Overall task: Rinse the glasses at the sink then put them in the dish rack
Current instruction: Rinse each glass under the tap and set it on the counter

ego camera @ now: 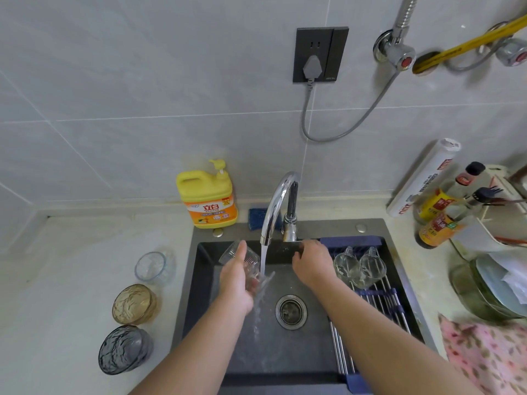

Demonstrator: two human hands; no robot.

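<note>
A: Left side, go.
B: Three on the counter [85, 280], left of the sink [199, 295]. The clear glass [151, 266] is farthest back, the amber glass [134, 303] is in the middle and the grey glass [122, 349] is nearest. They stand in a line, close together and upright.
A: Behind the sink?
B: A yellow soap jug [206, 198] against the wall, with a blue sponge [256, 219] just right of it, by the tap [278, 206].
A: Left hand?
B: The left hand [238, 283] is over the basin with its fingers wrapped round a ribbed glass [242, 259]. The glass is tilted, its mouth toward the water.
A: Water on?
B: Yes. The stream [263, 260] falls from the spout, hits the glass edge by the left hand and splashes down the basin. The drain [291, 311] is just right of the splash.
A: Right hand?
B: The right hand [312, 265] is at the back wall of the sink beside the tap base, fingers bent down over the edge. Can't tell if it grips anything.
A: Rack?
B: The dish rack [379, 295] is made of metal rods and lies across the right part of the sink. Two glasses [358, 266] lie on its far end, side by side and touching, just right of the right hand.
A: Far right?
B: Sauce bottles [439, 201] and a wrap roll [422, 181] at the back, a bowl of plates [479, 289] in front of them and a pink cloth [484, 352] nearest.
</note>
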